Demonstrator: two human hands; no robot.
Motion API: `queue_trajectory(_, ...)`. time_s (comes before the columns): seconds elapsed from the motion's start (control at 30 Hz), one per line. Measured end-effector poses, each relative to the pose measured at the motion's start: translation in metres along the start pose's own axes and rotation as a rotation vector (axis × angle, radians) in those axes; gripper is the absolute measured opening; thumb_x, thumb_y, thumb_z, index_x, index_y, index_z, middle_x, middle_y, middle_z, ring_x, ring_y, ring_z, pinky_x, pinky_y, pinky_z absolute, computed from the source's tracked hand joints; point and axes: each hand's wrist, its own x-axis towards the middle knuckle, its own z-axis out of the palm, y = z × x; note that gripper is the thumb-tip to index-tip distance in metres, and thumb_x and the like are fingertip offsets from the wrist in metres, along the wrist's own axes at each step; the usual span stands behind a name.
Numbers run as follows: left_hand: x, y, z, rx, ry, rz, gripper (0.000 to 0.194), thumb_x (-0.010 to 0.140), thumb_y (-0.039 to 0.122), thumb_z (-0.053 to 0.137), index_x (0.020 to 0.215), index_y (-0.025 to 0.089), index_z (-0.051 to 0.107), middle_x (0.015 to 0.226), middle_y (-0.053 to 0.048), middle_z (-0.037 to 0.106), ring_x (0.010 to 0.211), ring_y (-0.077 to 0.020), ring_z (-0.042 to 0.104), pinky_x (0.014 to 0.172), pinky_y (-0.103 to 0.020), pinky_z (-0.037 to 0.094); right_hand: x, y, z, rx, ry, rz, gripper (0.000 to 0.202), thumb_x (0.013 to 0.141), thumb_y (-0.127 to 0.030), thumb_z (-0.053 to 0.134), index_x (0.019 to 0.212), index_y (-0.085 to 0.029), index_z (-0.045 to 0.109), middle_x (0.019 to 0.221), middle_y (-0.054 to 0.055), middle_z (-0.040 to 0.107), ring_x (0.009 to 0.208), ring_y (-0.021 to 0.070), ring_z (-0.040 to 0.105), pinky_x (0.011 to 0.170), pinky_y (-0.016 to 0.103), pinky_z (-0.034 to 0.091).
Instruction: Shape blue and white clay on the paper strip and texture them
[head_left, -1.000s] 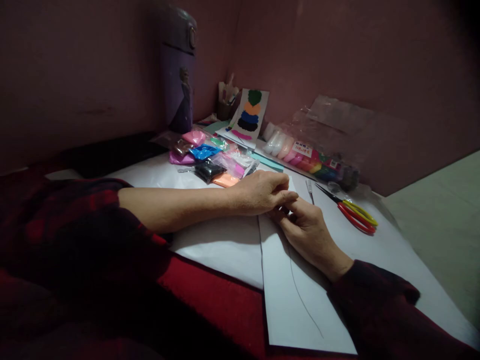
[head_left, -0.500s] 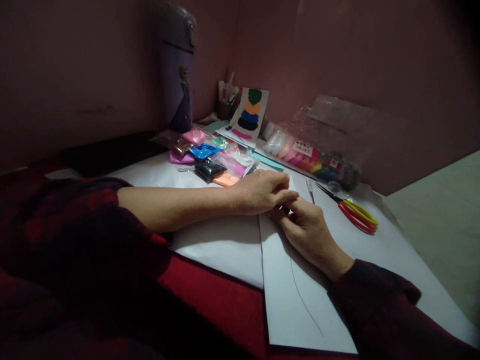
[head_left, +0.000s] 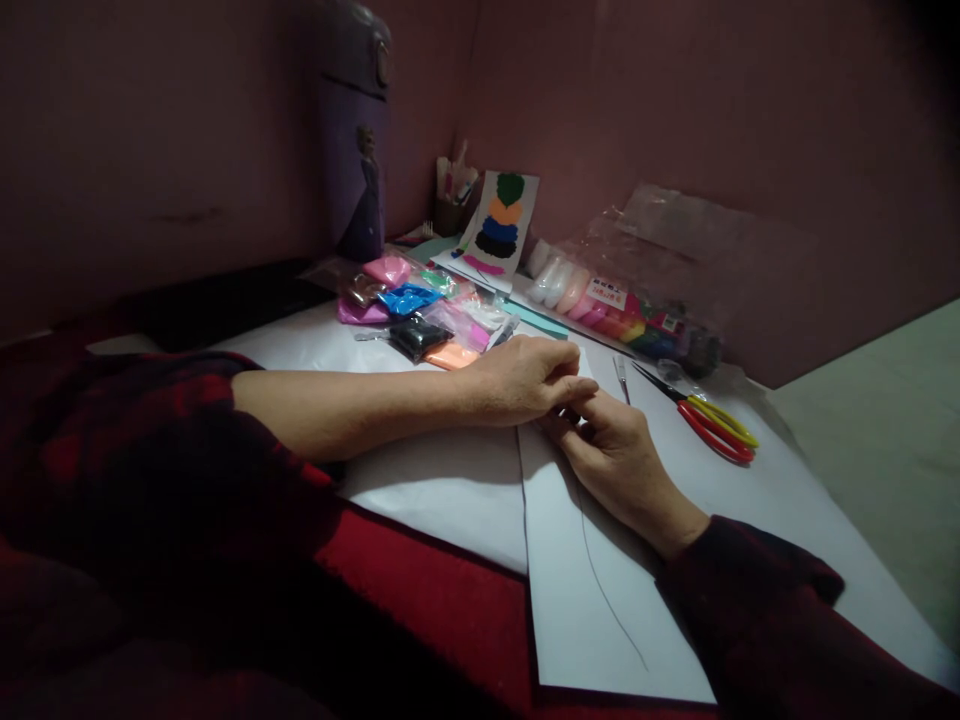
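My left hand [head_left: 521, 380] is closed, its fingers bent and its fingertips touching my right hand [head_left: 616, 458]. The right hand is closed too, with thumb and fingers brought together beneath the left fingertips. Whatever lies between the fingers is hidden. Under both hands is a long white sheet of paper [head_left: 581, 610] bearing one thin curved line. Just beyond the left wrist lie several small clear bags of coloured clay, among them a black one [head_left: 418, 337], a blue one [head_left: 409, 299] and an orange one [head_left: 451, 355]. A pen-like grey item [head_left: 504, 330] sits beside them.
Scissors [head_left: 716, 430] with red and yellow handles lie right of my hands, near a slim tool [head_left: 622, 376]. Behind are a rainbow clay pack [head_left: 607, 305], a painted card [head_left: 501, 225], a pen cup [head_left: 451, 205] and a tall purple bottle [head_left: 356, 150]. Red cloth [head_left: 450, 610] covers the near edge.
Both hands stay pressed together in the same place. Only a slight shift of the camera view shows.
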Motion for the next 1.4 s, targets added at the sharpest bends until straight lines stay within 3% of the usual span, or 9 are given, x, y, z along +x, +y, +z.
queue_trajectory(1.4, -0.0003, 0.0029, -0.0011, 0.009, -0.020, -0.026, 0.024, 0.089, 0.034, 0.053, 0.073, 0.016, 0.054, 0.069, 0.001, 0.056, 0.068, -0.0123, 0.048, 0.064, -0.025, 0.036, 0.0005, -0.0006, -0.0008, 0.003, 0.000, -0.012, 0.009, 0.085, -0.015, 0.058, 0.078, -0.019, 0.063, 0.083, 0.003, 0.068, 0.068, 0.0156, 0.059, 0.062, 0.030, 0.048)
